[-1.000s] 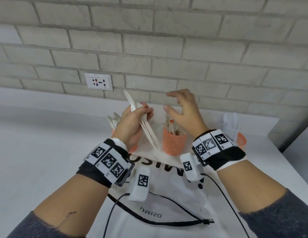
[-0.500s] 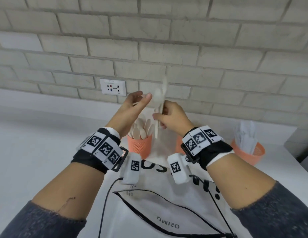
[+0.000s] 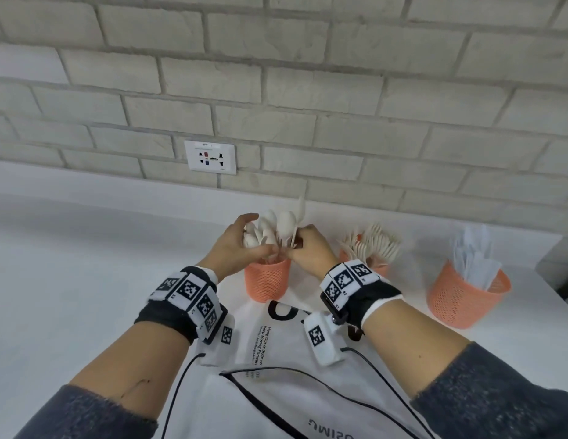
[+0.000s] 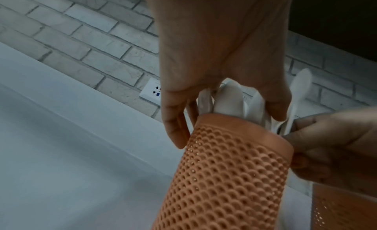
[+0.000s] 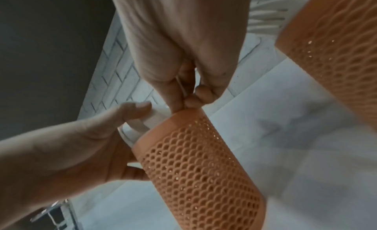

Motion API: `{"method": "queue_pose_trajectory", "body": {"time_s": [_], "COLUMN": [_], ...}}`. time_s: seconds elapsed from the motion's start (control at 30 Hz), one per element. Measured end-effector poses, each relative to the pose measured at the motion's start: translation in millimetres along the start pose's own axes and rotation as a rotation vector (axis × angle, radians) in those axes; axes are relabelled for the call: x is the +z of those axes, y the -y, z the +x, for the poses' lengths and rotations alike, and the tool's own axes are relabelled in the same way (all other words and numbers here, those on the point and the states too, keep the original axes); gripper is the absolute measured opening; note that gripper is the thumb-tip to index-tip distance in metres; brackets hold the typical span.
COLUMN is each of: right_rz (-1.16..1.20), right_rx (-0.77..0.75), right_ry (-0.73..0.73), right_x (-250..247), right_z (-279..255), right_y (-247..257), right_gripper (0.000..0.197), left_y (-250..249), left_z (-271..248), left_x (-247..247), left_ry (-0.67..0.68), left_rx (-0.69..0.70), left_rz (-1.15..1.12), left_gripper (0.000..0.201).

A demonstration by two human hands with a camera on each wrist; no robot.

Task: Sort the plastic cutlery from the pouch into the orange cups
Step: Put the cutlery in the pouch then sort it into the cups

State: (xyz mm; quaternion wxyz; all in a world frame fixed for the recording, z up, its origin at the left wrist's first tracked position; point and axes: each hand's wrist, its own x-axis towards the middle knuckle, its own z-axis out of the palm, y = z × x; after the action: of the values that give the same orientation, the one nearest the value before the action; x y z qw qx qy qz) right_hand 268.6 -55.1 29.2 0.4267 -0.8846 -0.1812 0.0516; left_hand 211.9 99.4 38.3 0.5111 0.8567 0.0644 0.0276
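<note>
**Spoons going into the first cup; sorting looks well advanced**

The person is working at the spoon cup (image 3: 267, 280), the orange mesh cup standing just beyond the far edge of the white pouch (image 3: 276, 359). The right hand (image 3: 311, 248) is pinching the thin handle of a white spoon (image 3: 300, 210) between thumb and fingertips and is lowering it into that cup, its bowl sticking up above the rest. The left hand (image 3: 235, 245) is resting its spread, lightly curved fingers against the bunch of spoons (image 3: 270, 229) already standing there, steadying them rather than gripping.

To the right of the spoon cup, a second orange cup (image 3: 376, 269) is holding a fan of forks (image 3: 374, 242); further right, a third cup (image 3: 463, 299) is holding what appear to be knives (image 3: 473, 258).

Judging by three well-filled cups, most of the sorting is probably done. Whether the pouch, lying flat nearer the person than the spoon cup, is still holding cutlery cannot be told.
</note>
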Motion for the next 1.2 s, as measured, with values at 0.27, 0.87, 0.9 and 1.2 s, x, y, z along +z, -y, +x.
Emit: {"method": "queue_pose_trajectory", "body": {"time_s": [0.27,0.87,0.9,1.2], "right_rz": [0.080,-0.368,-0.332,-0.636], "right_rx": [-0.120,-0.233,-0.207,0.029], "right_ry": [-0.119,0.223,0.275,0.599], "right_x": [-34,-86,-89,-50], "right_z": [0,-108,-125,-213], "right_y": [28,74,73,-10], "right_gripper": [0.067,0.015,0.016,0.042], "left_y": [2,-21,-17,-30], "left_z": [-1,-109,-118,-120], "left_x": [0,10,17,56], "left_ry": [0.036,0.265,0.434,-0.106], "left_rx": [-0.016,0.469,0.422,0.495], "left_rz": [-0.016,0.309,0.480,0.295], "left_gripper": [0.106,0.039,0.042,0.014]}}
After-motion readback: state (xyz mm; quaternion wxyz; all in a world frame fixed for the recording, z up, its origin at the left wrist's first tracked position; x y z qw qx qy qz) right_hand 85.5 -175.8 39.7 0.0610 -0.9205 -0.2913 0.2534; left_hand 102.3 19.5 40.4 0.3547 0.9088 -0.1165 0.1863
